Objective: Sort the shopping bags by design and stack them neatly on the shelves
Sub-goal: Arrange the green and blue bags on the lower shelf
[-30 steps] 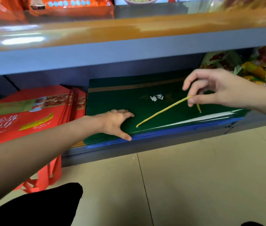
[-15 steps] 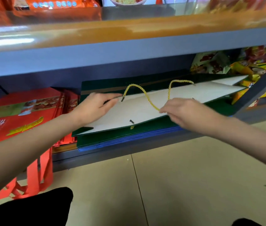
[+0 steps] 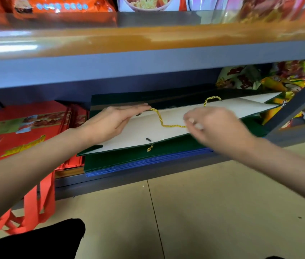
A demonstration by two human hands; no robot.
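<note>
**Cord tucked into an open bag mouth, with little room to spare**

Since half a second ago the right hand (image 3: 220,129) has drawn the gold cord (image 3: 163,122) lower across the white lining, and the left hand (image 3: 114,122) has flattened out, palm down, where before its fingers were curled at the bag's edge.

The top green bag (image 3: 166,148) lies on the stack on the lower shelf (image 3: 166,171), its mouth held apart so the pale inside shows. Under it sit more green bags and then blue bags (image 3: 148,165); red bags (image 3: 26,131) lie just left of the left hand.

What could go wrong: the cord is a loose loop, and if the bag is pressed shut while part of it hangs over the front edge, it will likely stick out and spoil the neat stack. A second cord end already dangles below the right hand at the front edge. Pushing hard on the upper flap could also crease the paper or slide the whole pile back and askew, since the bags look smooth and only rest on one another. The far loop (image 3: 212,100), beyond the right hand, stands up near the shelf above and may catch.

The right hand is blurred; its thumb and forefinger appear pinched closed on the cord. The left hand is spread open, gripping nothing, resting flat on the bag's upper flap.
</note>
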